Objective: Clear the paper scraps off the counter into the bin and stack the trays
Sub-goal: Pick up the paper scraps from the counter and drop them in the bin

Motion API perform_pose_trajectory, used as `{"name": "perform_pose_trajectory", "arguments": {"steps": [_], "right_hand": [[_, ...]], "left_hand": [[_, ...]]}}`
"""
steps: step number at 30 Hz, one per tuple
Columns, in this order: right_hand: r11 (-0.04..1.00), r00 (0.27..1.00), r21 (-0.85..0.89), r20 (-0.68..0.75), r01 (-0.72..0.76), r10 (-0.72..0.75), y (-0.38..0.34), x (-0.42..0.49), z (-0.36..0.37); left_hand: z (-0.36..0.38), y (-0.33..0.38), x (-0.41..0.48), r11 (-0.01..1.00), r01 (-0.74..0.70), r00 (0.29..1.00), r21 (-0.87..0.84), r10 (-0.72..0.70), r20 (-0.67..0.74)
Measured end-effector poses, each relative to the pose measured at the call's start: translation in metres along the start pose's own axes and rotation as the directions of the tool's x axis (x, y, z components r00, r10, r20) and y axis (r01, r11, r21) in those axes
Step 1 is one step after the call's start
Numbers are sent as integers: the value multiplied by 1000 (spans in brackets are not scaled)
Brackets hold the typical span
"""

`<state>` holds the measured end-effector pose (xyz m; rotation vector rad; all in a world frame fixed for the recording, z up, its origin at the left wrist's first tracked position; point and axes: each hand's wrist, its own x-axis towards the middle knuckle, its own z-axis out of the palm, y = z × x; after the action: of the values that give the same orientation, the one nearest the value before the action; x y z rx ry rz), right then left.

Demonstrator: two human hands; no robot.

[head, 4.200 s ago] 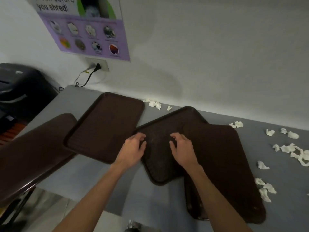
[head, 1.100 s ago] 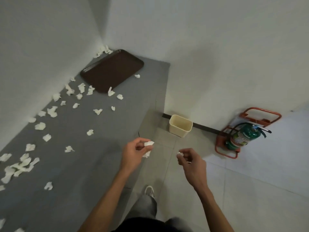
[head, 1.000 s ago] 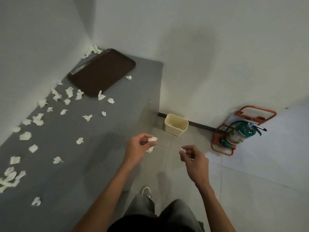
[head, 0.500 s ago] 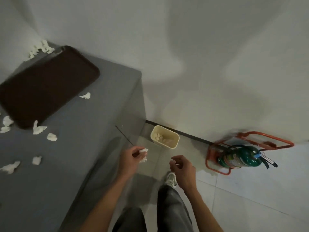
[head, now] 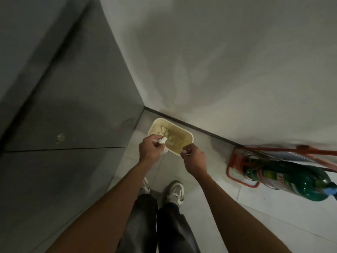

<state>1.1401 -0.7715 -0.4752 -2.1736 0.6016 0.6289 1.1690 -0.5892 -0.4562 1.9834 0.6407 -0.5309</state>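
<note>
A: What's furthest L?
B: Grey front of the table, w/ a small round fitting on it. Blurry; can't make out trays or scraps up there.
A: Next?
B: The left hand, hanging over the bin's near-left corner. Grip is curled, pinching a wad of white paper scraps; a bit pokes out under the fingers too.
A: The bin?
B: The bin is a small cream rectangular one on the floor, just beside the table's end & near the wall. Loose scraps lie inside.
A: R side?
B: The right hand is at the bin's near rim, thumb & forefinger pinching one tiny scrap.
A: Further R?
B: A green fire extinguisher in an orange stand, well apart from the bin.
A: Which step, then?
B: Dumping a handful, I'd say. That's the scrap-clearing part; tray stacking isn't started as far as I can tell.
A: Next move?
B: Prob. both grips open right over the mouth. R hand sits at the rim, so it should go fwd a touch or that bit lands on the floor. Paper's light & may flutter, so release low.
</note>
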Motion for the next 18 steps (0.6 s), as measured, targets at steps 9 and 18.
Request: {"name": "perform_pose_trajectory", "arguments": {"steps": [9, 18], "right_hand": [[966, 997, -258, 77, 1, 20, 58, 119, 62], [941, 997, -337, 76, 28, -2, 16, 65, 34]], "left_hand": [[78, -71, 132, 971, 47, 991, 236, -74, 108], [24, -49, 105, 949, -37, 989, 314, -11, 148]]}}
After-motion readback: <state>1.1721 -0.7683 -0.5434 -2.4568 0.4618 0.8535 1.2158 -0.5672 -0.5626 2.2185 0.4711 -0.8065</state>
